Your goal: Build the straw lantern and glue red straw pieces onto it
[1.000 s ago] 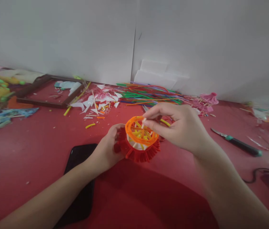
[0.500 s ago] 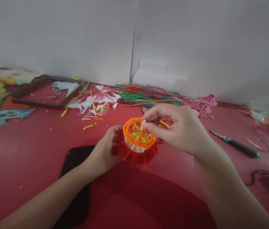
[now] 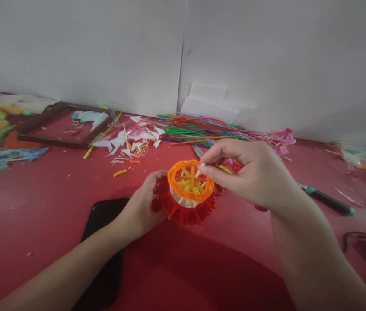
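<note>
A small craft piece made of pipe cleaners (image 3: pixel 192 215) has a red fringed skirt, a whitish middle and an orange ring on top with orange spokes. Yellow and white bits show through the spokes. My left hand (image 3: pixel 148 196) is closed round its left side, the fingertips hidden behind the red fringe. Above the ring's right side, my right hand (image 3: pixel 239 168) pinches a short white stick (image 3: pixel 199 169) between thumb and forefinger. The stick's lower end is over the spokes; whether it touches them I cannot tell.
A black phone (image 3: pixel 100 259) lies under my left forearm on the red table (image 3: pixel 183 268). Right of my right wrist is a craft knife (image 3: pixel 330 202). Coloured pipe cleaners (image 3: pixel 202 127), white scraps (image 3: pixel 118 141) and a dark frame (image 3: pixel 56 140) lie along the wall.
My right hand has moved slightly right, taking the white stick from near the ring's centre toward its right rim. My left hand and the craft piece stay almost still.
</note>
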The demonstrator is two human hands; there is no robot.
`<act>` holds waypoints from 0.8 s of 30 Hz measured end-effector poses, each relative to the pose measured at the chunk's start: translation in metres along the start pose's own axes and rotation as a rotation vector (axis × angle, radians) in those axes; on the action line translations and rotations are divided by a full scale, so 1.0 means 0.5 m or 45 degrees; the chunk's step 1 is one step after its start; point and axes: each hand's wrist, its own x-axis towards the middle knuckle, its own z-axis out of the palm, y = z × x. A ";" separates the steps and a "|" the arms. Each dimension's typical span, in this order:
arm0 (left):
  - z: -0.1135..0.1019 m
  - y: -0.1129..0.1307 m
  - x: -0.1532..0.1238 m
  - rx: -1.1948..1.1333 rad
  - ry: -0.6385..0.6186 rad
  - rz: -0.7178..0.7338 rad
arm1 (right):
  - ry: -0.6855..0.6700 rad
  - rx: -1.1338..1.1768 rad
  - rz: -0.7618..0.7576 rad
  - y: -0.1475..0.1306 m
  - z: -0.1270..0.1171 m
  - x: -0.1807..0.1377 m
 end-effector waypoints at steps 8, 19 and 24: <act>0.004 0.012 0.000 -0.061 0.010 -0.041 | -0.033 0.016 -0.036 0.001 0.014 0.004; 0.003 0.013 0.000 0.041 0.014 0.001 | -0.041 -0.005 -0.047 -0.002 0.014 0.005; 0.002 0.012 0.000 0.035 -0.002 -0.019 | -0.024 -0.004 -0.042 -0.002 0.016 0.003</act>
